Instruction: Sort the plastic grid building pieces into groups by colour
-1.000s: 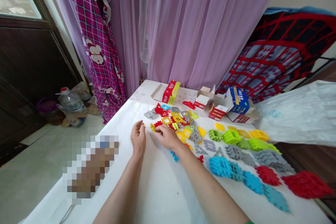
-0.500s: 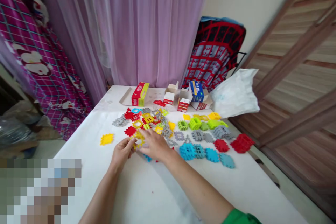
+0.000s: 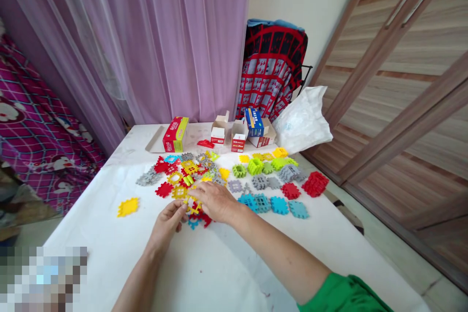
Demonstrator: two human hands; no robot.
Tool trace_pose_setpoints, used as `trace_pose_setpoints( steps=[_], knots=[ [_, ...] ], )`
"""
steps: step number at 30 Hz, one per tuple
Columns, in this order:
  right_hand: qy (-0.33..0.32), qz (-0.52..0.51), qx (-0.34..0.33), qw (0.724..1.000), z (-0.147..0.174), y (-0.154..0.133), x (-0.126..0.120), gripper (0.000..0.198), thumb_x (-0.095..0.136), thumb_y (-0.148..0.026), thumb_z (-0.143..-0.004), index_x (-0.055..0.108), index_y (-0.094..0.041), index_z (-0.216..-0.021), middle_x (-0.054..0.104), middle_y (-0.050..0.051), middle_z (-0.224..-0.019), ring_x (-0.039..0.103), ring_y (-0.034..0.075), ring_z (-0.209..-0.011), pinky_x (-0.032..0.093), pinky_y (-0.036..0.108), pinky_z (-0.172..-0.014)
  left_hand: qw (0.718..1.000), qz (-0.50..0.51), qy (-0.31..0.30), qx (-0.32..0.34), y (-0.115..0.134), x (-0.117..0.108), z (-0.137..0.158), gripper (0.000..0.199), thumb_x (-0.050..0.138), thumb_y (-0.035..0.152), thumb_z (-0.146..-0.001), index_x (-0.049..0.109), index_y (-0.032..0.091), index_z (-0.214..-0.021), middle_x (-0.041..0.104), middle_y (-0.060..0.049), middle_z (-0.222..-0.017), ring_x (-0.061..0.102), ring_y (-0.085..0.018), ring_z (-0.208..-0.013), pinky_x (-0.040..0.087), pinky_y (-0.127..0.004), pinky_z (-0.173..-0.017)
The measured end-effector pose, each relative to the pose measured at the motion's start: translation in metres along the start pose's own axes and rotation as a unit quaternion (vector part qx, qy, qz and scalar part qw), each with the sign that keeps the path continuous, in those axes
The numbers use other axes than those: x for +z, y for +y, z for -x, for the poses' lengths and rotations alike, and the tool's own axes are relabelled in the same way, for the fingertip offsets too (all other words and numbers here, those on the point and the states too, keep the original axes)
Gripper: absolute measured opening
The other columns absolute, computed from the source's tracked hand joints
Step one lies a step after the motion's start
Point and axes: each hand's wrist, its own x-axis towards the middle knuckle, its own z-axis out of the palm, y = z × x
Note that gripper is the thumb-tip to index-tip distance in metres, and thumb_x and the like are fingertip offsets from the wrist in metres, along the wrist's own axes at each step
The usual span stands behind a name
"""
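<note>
My left hand (image 3: pixel 170 218) is closed in a pinch on the left edge of a yellow interlocking tile (image 3: pixel 193 204) with a cut-out middle. Curled over the same tile from the other side, my right hand (image 3: pixel 214 201) grips its upper right edge; part of the tile is hidden by the fingers. Just beyond lies a yellow window tile (image 3: pixel 179 192). Red tiles (image 3: pixel 206 219) and a blue piece (image 3: pixel 193 223) show beneath the hands. A mixed heap of tiles (image 3: pixel 190 167) in red, grey, yellow and green spreads behind them.
Tiles grouped by colour lie to the right: blue (image 3: pixel 280 205), red (image 3: pixel 315 184), grey (image 3: pixel 290 173), green (image 3: pixel 255 166). A single yellow tile (image 3: pixel 128 207) is at left. Opened cartons (image 3: pixel 175 134) and a white bag (image 3: pixel 303 119) stand along the back of the white table (image 3: pixel 226 273).
The view has turned right, so the table appears further left. Both hands have come down slightly with a yellow tile between them, and a yellow window tile now shows uncovered beyond.
</note>
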Motion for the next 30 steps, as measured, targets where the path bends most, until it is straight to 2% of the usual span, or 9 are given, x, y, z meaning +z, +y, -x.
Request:
trace_pose_setpoints(
  steps=[4, 7, 10, 13, 20, 26, 30],
  knots=[
    [-0.010, -0.015, 0.026, 0.999, 0.003, 0.004, -0.001, 0.052, 0.051, -0.008, -0.081, 0.054, -0.024, -0.131, 0.062, 0.007, -0.124, 0.054, 0.021, -0.115, 0.043, 0.035, -0.098, 0.998, 0.010, -0.055, -0.032, 0.002, -0.001, 0.003, 0.050, 0.076, 0.061, -0.060, 0.057, 0.019, -0.080, 0.061, 0.003, -0.055, 0.048, -0.008, -0.046, 0.033, -0.018, -0.042],
    [-0.005, -0.024, 0.041, 0.999, 0.005, 0.003, 0.000, 0.053, 0.052, -0.009, -0.080, 0.053, -0.021, -0.132, 0.060, 0.009, -0.127, 0.053, 0.022, -0.118, 0.042, 0.037, -0.101, 0.998, 0.028, -0.038, -0.032, 0.000, 0.000, 0.002, 0.049, 0.076, 0.060, -0.060, 0.057, 0.019, -0.081, 0.060, 0.004, -0.054, 0.049, -0.008, -0.044, 0.032, -0.018, -0.041],
    [0.003, -0.023, 0.030, 0.999, 0.007, -0.002, 0.002, 0.051, 0.059, -0.020, -0.081, 0.052, -0.019, -0.132, 0.057, 0.010, -0.132, 0.052, 0.024, -0.120, 0.043, 0.038, -0.101, 0.999, 0.039, -0.022, -0.027, -0.003, 0.001, 0.000, 0.049, 0.076, 0.059, -0.060, 0.055, 0.020, -0.081, 0.061, 0.004, -0.053, 0.051, -0.009, -0.043, 0.032, -0.018, -0.040],
    [0.004, -0.001, 0.037, 0.999, 0.006, -0.008, 0.003, 0.054, 0.066, -0.028, -0.080, 0.052, -0.018, -0.131, 0.057, 0.012, -0.131, 0.052, 0.027, -0.119, 0.044, 0.040, -0.099, 0.999, 0.034, -0.032, -0.021, -0.005, 0.002, 0.000, 0.050, 0.077, 0.059, -0.060, 0.054, 0.020, -0.083, 0.063, 0.004, -0.056, 0.056, -0.010, -0.047, 0.033, -0.018, -0.040],
    [-0.017, 0.016, 0.030, 0.999, 0.003, -0.005, 0.004, 0.051, 0.068, -0.027, -0.080, 0.053, -0.020, -0.128, 0.060, 0.011, -0.123, 0.054, 0.026, -0.112, 0.046, 0.040, -0.092, 0.998, -0.007, -0.057, -0.017, -0.007, 0.003, 0.001, 0.049, 0.071, 0.064, -0.066, 0.056, 0.020, -0.081, 0.067, 0.000, -0.063, 0.061, -0.012, -0.054, 0.036, -0.019, -0.043],
    [-0.026, 0.022, 0.052, 0.998, 0.007, -0.004, 0.002, 0.034, 0.068, -0.033, -0.078, 0.060, -0.019, -0.108, 0.061, 0.010, -0.110, 0.054, 0.025, -0.104, 0.045, 0.037, -0.089, 0.997, -0.028, -0.066, -0.010, -0.006, 0.002, 0.001, 0.049, 0.069, 0.066, -0.067, 0.059, 0.019, -0.077, 0.067, -0.001, -0.064, 0.057, -0.010, -0.053, 0.036, -0.019, -0.044],
    [-0.015, 0.027, 0.068, 0.997, 0.008, -0.005, 0.001, 0.038, 0.069, -0.044, -0.075, 0.060, -0.018, -0.101, 0.061, 0.009, -0.106, 0.055, 0.025, -0.101, 0.045, 0.037, -0.087, 0.997, -0.044, -0.063, -0.002, 0.000, 0.002, 0.004, 0.050, 0.065, 0.068, -0.069, 0.062, 0.018, -0.077, 0.067, -0.003, -0.064, 0.057, -0.012, -0.054, 0.038, -0.020, -0.045]
  ],
)
